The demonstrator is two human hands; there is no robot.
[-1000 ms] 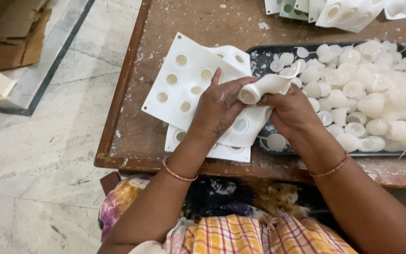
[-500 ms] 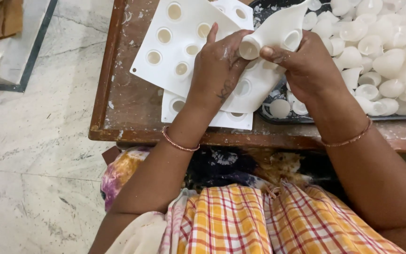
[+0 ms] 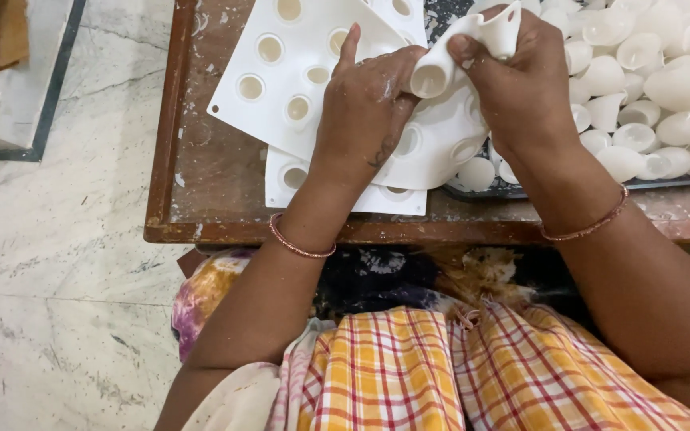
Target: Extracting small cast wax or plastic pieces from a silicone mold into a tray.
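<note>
Person sitting at a brown wooden table [image 3: 201, 191], both hands working at top centre of frame. Left hand [image 3: 369, 104] is pressing down on a white flexible mould sheet [image 3: 297, 72] w/ round cavities, fingers spread over it, thumb hooked at the bent-up edge, so grasping the sheet. Right hand [image 3: 521, 84] is pinching the folded-up corner of that same sheet, thumb and fingers clenched on it, one cavity bulging out btwn the two hands. A second white sheet [image 3: 361, 195] is lying under the first, lower edge showing near the table's front edge. Dark tray [image 3: 521, 190] at upper right is holding a pile of white cone-shaped castings [image 3: 648, 88], just beside the right hand. Thin bangles on both wrists. Checked orange cloth over the lap at bottom centre. Marble floor [image 3: 49, 263] at left.
</note>
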